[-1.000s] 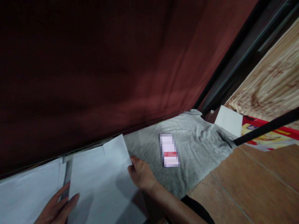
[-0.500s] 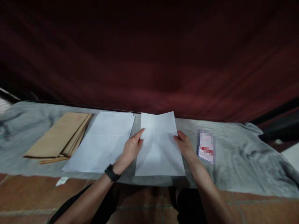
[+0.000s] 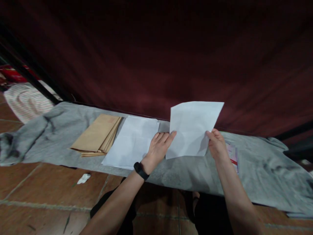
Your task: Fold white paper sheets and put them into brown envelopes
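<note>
A white sheet of paper (image 3: 192,129) is held up at a tilt above the grey cloth, its far edge raised against the dark red curtain. My left hand (image 3: 160,145), with a black watch on the wrist, pinches its left edge, thumb on top. On the opposite edge my right hand (image 3: 216,142) grips the sheet between thumb and fingers. Close by my left hand lies a stack of white paper (image 3: 129,142). Behind my right wrist, a small purple-and-white packet (image 3: 232,156) is partly covered and blurred out.
Brown paper envelopes (image 3: 96,135) lie in a pile left of the white stack. Everything rests on a grey cloth (image 3: 61,124) along the foot of the curtain (image 3: 156,65). A crumpled white scrap (image 3: 83,178) is on the tiled floor; a striped cloth (image 3: 29,99) sits at far left.
Both hands have lifted the sheet off the cloth and tilted its far edge up. The view has turned left, so the envelopes and stack appear farther right.
</note>
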{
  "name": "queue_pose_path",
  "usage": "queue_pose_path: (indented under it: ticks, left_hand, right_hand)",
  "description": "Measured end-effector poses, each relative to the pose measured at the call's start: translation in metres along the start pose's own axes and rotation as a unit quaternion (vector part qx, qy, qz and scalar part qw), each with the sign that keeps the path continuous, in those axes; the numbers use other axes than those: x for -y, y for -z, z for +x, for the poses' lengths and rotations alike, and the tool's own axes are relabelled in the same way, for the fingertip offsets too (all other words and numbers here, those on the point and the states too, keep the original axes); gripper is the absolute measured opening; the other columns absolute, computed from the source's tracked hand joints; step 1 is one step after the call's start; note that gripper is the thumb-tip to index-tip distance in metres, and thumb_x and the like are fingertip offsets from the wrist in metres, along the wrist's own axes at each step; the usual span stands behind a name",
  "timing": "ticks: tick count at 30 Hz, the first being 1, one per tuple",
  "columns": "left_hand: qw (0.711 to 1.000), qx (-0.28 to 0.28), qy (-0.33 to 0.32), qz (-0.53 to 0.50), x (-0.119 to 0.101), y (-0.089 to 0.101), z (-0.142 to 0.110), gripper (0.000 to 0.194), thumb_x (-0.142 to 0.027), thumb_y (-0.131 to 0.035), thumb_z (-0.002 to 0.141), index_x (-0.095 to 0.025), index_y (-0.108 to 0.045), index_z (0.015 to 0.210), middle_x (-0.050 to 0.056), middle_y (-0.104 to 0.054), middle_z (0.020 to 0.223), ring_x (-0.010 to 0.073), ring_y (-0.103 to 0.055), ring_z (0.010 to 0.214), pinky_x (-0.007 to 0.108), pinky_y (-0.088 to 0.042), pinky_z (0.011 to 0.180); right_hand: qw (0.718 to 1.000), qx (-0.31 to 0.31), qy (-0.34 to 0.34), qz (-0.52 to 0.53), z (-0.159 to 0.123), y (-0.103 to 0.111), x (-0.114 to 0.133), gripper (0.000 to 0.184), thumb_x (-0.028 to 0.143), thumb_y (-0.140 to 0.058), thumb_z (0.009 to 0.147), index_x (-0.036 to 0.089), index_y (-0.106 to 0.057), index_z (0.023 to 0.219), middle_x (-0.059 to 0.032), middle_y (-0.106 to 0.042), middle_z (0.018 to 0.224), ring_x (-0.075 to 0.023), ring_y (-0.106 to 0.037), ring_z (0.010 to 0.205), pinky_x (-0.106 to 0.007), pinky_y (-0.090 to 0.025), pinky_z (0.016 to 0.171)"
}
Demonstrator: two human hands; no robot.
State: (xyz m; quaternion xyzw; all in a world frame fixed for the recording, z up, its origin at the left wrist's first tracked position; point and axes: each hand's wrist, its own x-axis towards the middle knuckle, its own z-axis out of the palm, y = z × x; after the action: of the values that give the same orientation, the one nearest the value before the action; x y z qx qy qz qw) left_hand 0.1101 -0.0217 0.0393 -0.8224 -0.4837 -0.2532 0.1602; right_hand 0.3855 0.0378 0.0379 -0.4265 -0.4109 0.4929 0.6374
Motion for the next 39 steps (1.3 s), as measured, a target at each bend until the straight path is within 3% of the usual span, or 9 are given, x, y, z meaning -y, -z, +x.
queue_pose_path:
  ticks: [6, 10, 14, 21, 28, 39]
  left_hand:
    - [0.994, -0.036, -0.103, 0.032, 0.002, 0.020, 0.004, 0.029, -0.012, -0.046, 0.099, -0.018, -0.056, 0.126, 0.005, -0.066, 0.104, 0.0186, -0.060, 0.093, 0.034, -0.045, 0.082]
    - [0.989, -0.057, -0.137, 0.010, 0.001, 0.023, 0.001, 0.016, -0.014, -0.051, 0.098, -0.020, -0.063, 0.106, 0.004, -0.067, 0.110, 0.0184, -0.060, 0.100, 0.033, -0.046, 0.085]
    - [0.986, -0.041, -0.159, 0.002, 0.001, 0.016, -0.003, 0.015, -0.015, -0.052, 0.097, -0.020, -0.064, 0.105, 0.006, -0.065, 0.123, 0.0201, -0.058, 0.113, 0.033, -0.048, 0.086]
    - [0.990, 0.037, -0.125, -0.052, 0.001, -0.009, -0.015, 0.023, -0.020, -0.043, 0.101, -0.016, -0.062, 0.114, 0.006, -0.066, 0.120, 0.0190, -0.060, 0.114, 0.032, -0.050, 0.094]
    - [0.983, 0.098, -0.140, -0.061, -0.006, -0.013, -0.027, 0.029, -0.011, -0.046, 0.096, -0.013, -0.061, 0.122, 0.009, -0.065, 0.127, 0.0193, -0.053, 0.127, 0.033, -0.040, 0.109]
    - [0.976, 0.101, -0.192, -0.029, -0.011, -0.018, -0.040, 0.036, -0.012, -0.047, 0.096, -0.011, -0.060, 0.130, 0.008, -0.059, 0.141, 0.0206, -0.049, 0.133, 0.033, -0.035, 0.109]
  right_hand:
    - [0.996, -0.034, 0.070, 0.039, 0.009, 0.006, -0.003, 0.024, 0.022, -0.084, 0.060, 0.022, -0.062, 0.071, 0.0062, -0.068, 0.075, -0.0098, -0.062, 0.073, -0.024, -0.049, 0.079]
    - [0.995, -0.001, 0.097, 0.015, 0.011, 0.018, -0.010, 0.018, 0.037, -0.075, 0.068, 0.024, -0.063, 0.072, 0.0012, -0.071, 0.085, -0.0154, -0.065, 0.079, -0.030, -0.051, 0.075]
    - [0.993, 0.024, 0.110, -0.022, 0.013, 0.033, -0.018, 0.021, 0.046, -0.072, 0.068, 0.027, -0.064, 0.072, -0.0002, -0.070, 0.086, -0.0180, -0.066, 0.080, -0.032, -0.052, 0.075]
    - [0.992, 0.072, 0.023, -0.103, 0.001, 0.055, -0.024, 0.021, 0.048, -0.073, 0.066, 0.028, -0.068, 0.072, -0.0016, -0.074, 0.096, -0.0247, -0.067, 0.088, -0.038, -0.052, 0.080]
    - [0.965, 0.139, -0.062, -0.212, -0.014, 0.067, -0.016, 0.025, 0.045, -0.083, 0.056, 0.028, -0.069, 0.068, -0.0028, -0.074, 0.104, -0.0287, -0.066, 0.094, -0.040, -0.050, 0.081]
    - [0.958, 0.161, -0.064, -0.230, -0.028, 0.068, -0.002, 0.024, 0.038, -0.086, 0.056, 0.026, -0.069, 0.068, -0.0049, -0.072, 0.114, -0.0289, -0.065, 0.101, -0.035, -0.052, 0.076]
